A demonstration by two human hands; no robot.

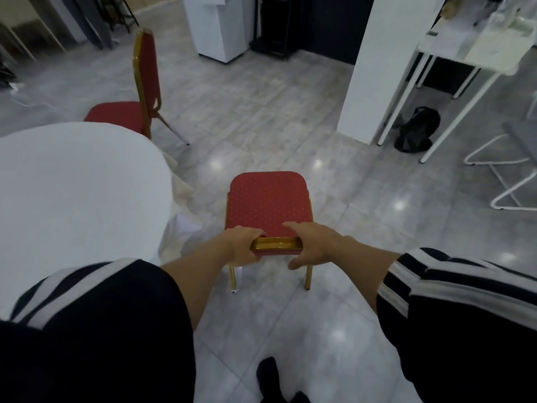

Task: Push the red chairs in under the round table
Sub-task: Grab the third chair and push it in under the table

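A red chair with a gold frame [267, 202] stands on the tiled floor just in front of me, seen from above, to the right of the round table with a white cloth [72, 181]. My left hand [241, 242] is closed around the left end of the chair's backrest top. My right hand [313, 245] rests on the right end with its fingers spread and partly curled, its grip looser. A second red chair [145, 82] stands at the table's far side, its seat close to the table edge.
A white pillar [377, 68] rises at the right, with a white-legged desk [453, 53] and a black bag [418, 129] on the floor beside it. A white wire-frame stool [505, 175] sits at far right. A white cabinet [215, 27] stands at the back.
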